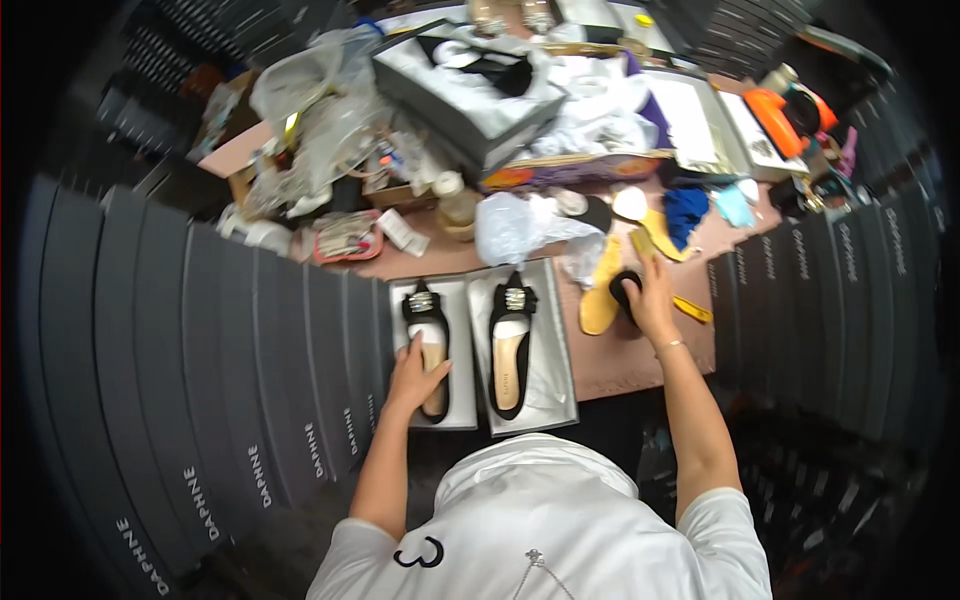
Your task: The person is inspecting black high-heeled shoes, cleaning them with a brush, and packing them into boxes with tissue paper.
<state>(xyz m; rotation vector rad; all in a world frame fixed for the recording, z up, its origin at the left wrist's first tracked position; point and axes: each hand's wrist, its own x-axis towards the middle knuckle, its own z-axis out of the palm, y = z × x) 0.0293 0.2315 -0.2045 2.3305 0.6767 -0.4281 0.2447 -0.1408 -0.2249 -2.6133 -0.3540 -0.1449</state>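
Note:
Two black flat shoes with beige insoles and silver buckle bows lie in open grey trays before me. My left hand [415,375] rests on the left shoe [428,345], fingers over its insole. The right shoe [510,340] lies untouched in the larger tray [558,385]. My right hand [650,300] reaches to the brown table, gripping a small black round object [622,288] beside a yellow insole [600,300]; a small tan piece [642,243] sticks up above the fingers.
Rows of dark grey shoe boxes [200,380] flank both sides. Behind the trays: crumpled plastic bags [515,225], an open box with tissue paper [470,85], blue cloth [685,210], an orange tool [780,115], assorted clutter.

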